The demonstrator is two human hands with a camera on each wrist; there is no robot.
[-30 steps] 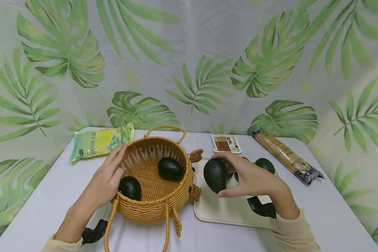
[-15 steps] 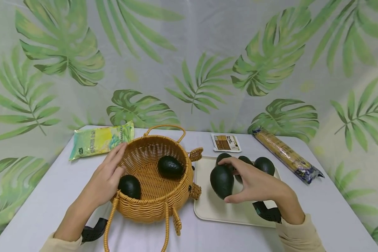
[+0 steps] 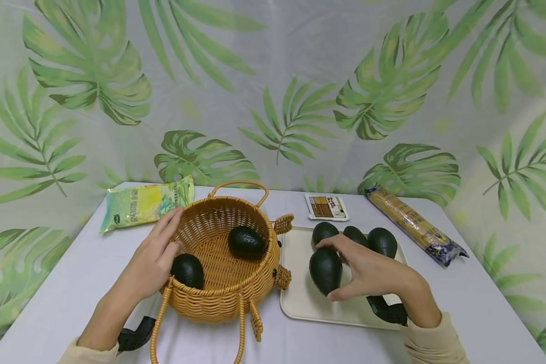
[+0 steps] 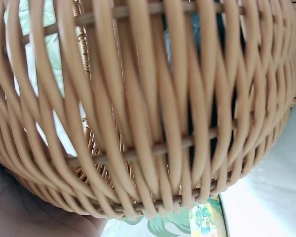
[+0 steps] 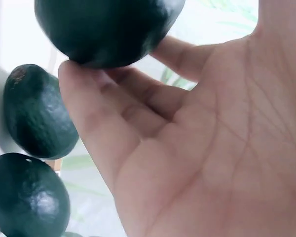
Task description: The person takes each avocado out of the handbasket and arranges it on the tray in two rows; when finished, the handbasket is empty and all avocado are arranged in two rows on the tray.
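The right hand (image 3: 368, 270) grips a dark avocado (image 3: 325, 269) between thumb and curled fingers, right of centre in the head view. Over the last second this avocado has travelled down and to the right, away from the basket (image 3: 223, 298) and back over the cream tray (image 3: 300, 303). It now sits low over the tray surface or on it; contact cannot be confirmed. The right wrist view shows the fingertips (image 5: 79, 74) under the fruit (image 5: 108, 27), so the grip has not been let go.

Three more avocados (image 3: 382, 241) lie in a row at the far edge of the tray, just behind the held one. Two of them appear at the left edge of the right wrist view.

The left hand (image 3: 154, 260) has not moved. Its relaxed fingers rest on the left rim of the basket, steadying it without curling round it. Two avocados lie inside: one (image 3: 187, 270) beside the left hand, one (image 3: 246, 241) nearer the centre.

Judgement: the count in the basket is unchanged, and the held fruit is being returned to the tray, not added to the basket.

A green packet (image 3: 145, 203), a small card (image 3: 326, 207) and a long wrapped pack (image 3: 414, 225) lie along the back of the table (image 3: 482, 313).
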